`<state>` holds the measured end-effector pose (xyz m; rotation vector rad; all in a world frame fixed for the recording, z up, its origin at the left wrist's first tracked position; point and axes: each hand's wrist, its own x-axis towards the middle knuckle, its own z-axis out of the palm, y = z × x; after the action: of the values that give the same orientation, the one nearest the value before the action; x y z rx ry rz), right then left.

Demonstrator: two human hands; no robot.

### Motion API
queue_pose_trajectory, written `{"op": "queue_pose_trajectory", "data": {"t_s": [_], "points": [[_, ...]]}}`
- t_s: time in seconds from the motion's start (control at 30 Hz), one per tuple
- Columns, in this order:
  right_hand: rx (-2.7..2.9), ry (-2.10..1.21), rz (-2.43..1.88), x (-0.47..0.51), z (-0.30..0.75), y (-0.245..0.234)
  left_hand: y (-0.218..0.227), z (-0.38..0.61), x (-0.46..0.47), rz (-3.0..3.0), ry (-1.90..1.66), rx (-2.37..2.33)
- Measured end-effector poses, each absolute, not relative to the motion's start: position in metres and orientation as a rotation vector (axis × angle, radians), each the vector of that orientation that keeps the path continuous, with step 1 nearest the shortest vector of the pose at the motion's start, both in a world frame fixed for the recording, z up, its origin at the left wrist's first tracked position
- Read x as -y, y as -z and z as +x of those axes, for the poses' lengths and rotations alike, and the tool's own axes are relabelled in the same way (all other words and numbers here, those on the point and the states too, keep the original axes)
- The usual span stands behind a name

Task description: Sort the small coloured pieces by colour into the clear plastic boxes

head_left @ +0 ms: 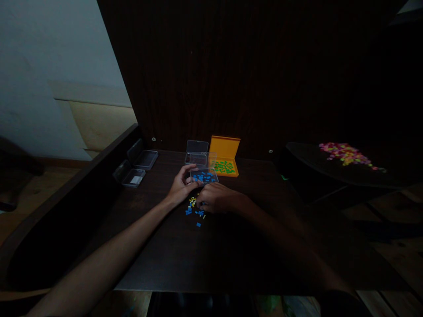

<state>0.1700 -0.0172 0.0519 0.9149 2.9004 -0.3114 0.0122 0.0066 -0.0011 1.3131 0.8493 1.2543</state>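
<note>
My left hand (181, 185) curls around the near left corner of a clear plastic box (204, 177) that holds small blue pieces. My right hand (215, 198) rests knuckles-up on the dark table, its fingers bent down over a loose scatter of blue and yellow pieces (194, 208). What its fingertips pinch is hidden. Behind the clear box stands an open orange box (225, 152) with green pieces in its tray, and an open clear box (197, 152) beside it.
Two more clear boxes (145, 158) (132, 177) lie along the table's raised left edge. A dark round surface at the right carries a heap of pink and yellow pieces (346, 154). A dark wooden panel rises behind the table (165, 255).
</note>
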Motion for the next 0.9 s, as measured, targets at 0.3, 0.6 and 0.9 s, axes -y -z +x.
{"op": "queue_pose_trajectory", "data": {"t_s": [0.3,0.6,0.9], "points": [[-2.948,0.262,0.891,0.0118,0.1748,-0.0482,-0.0002,0.0116,-0.0065,1.312,-1.239,-0.842],[-2.893,0.245,0.989,0.0135,0.1734,-0.044,0.0023,0.0111,-0.0078,1.351,-1.238,-0.856],[-2.856,0.245,1.029,0.017,0.1703,-0.0452,0.0019,0.0112,-0.0079,1.368,-1.244,-0.853]]}}
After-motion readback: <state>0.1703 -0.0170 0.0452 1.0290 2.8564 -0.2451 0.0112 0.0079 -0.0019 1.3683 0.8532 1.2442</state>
